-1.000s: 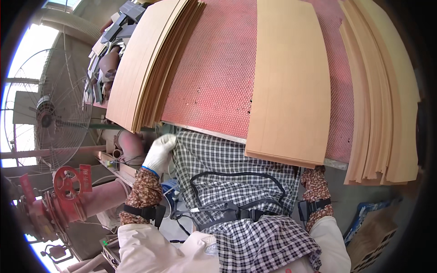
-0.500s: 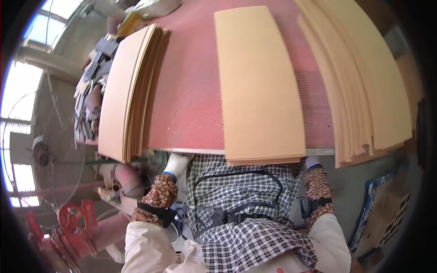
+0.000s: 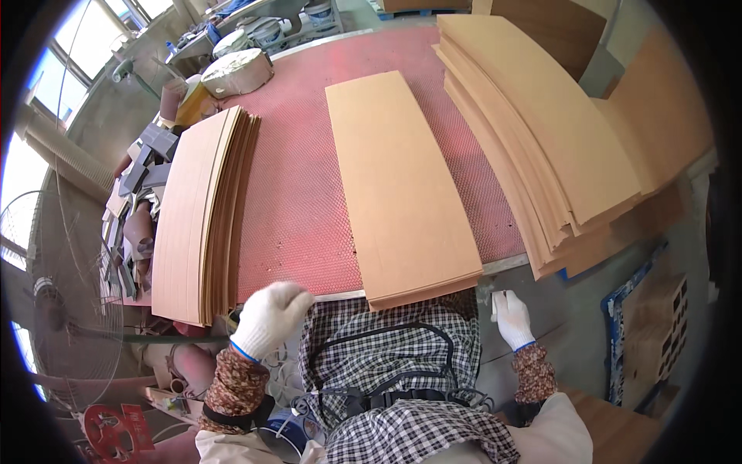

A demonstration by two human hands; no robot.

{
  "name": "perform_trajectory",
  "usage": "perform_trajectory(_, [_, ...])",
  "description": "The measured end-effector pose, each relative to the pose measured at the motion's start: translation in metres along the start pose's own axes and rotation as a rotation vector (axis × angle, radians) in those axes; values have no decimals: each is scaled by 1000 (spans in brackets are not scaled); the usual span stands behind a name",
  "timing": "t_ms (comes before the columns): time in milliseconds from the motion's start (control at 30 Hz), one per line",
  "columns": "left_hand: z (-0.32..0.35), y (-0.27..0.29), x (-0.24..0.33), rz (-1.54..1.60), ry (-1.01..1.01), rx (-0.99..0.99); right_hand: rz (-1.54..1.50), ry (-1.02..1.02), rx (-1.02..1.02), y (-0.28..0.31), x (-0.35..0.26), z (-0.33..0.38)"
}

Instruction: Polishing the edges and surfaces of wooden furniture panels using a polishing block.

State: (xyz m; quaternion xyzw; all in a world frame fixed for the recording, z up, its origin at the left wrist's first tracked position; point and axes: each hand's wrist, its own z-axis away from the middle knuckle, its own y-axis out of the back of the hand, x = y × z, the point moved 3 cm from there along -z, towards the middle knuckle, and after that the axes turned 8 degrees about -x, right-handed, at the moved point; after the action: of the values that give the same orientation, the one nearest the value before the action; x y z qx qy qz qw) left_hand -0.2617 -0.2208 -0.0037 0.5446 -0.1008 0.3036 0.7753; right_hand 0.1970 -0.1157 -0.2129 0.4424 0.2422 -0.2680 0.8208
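Note:
My left hand (image 3: pixel 272 319), in a white knit glove, is raised by the table's front edge between the left and middle stacks. Its fingers are curled closed, and what they hold, if anything, is hidden. My right hand (image 3: pixel 511 319), gloved the same way, is off the front right corner of the middle stack, with its fingers bent together and their inside hidden. Neither hand touches the middle stack of long tan boards (image 3: pixel 402 193), whose near end juts past the edge. Similar boards form a left stack (image 3: pixel 189 220) and a taller, fanned right stack (image 3: pixel 553 127).
The table (image 3: pixel 297 178) has a red, mesh-textured top. Grey and brown offcuts (image 3: pixel 139 224) are heaped at its left, with a round whitish block (image 3: pixel 238 72) at the far left. A wire fan (image 3: pixel 73 325) and red valve wheel (image 3: pixel 112 437) stand left; a slotted panel (image 3: pixel 653 340) leans right.
Both hands have come out from beneath the table edge into full view, the left one rising higher. The view has shifted, showing more of the table's far side. The stacks look unchanged.

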Motion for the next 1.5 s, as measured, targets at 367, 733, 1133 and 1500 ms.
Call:
perform_trajectory(367, [-148, -42, 39, 678, -162, 219, -204, 370, 195, 43, -129, 47])
perform_trajectory(733, [-196, -97, 44, 596, -264, 507, 221, 448, 289, 32, -155, 44])
perform_trajectory(1133, [-192, -110, 37, 792, -360, 493, 532, 551, 385, 21, -171, 44])
perform_trajectory(1500, [-182, -103, 44, 862, -373, 439, 753, 552, 340, 27, -230, -24])
